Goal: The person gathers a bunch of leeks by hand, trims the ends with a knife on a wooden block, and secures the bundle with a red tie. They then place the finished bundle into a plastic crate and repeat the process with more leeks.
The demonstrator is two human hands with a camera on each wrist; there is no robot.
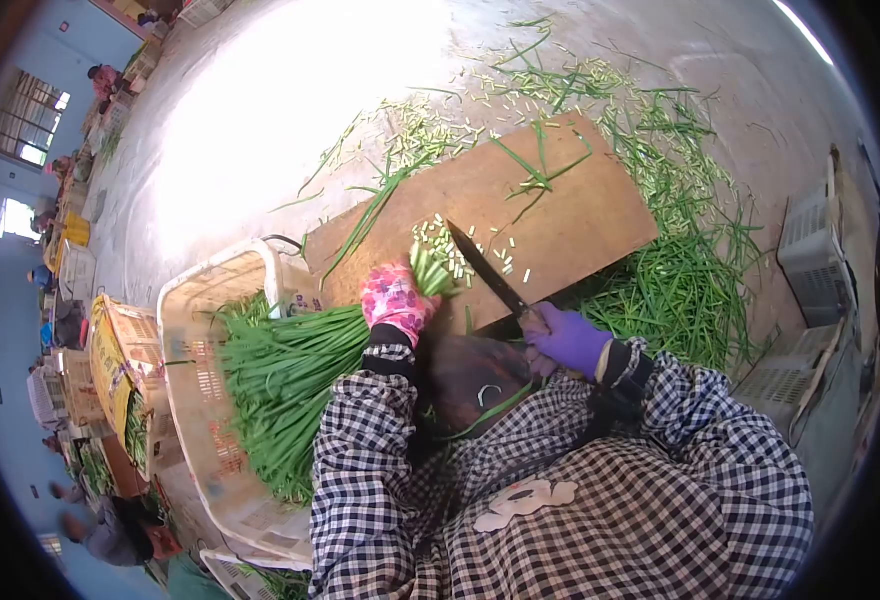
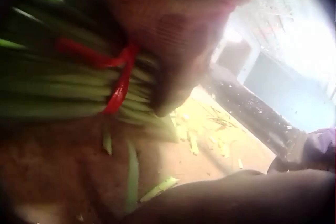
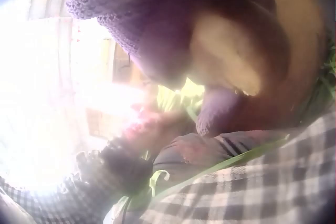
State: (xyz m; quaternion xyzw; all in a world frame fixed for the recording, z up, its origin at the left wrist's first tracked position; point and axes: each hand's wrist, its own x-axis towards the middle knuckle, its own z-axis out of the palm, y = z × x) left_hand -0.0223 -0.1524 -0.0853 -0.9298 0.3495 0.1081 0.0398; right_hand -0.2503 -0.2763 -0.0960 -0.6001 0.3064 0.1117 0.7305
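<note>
In the head view my left hand (image 1: 400,300), in a pink floral glove, grips a bunch of chive-like green stalks (image 1: 300,350). Its pale cut ends lie over a wooden board (image 1: 580,215), while the long green part trails left over a white crate. The left wrist view shows a red tie (image 2: 121,85) round the bunch. My right hand (image 1: 572,338), gloved in purple, holds a knife (image 1: 487,268) by its wooden handle (image 3: 226,50). The dark blade slants over the board, to the right of the stalk ends. Short cut pieces (image 1: 505,262) are scattered beside the blade.
The white plastic crate (image 1: 185,400) stands at my left. Trimmed leaves and bits (image 1: 675,250) pile on the floor beyond and right of the board. Grey crates (image 1: 815,265) stand far right. Other people and crates line the blue wall at left.
</note>
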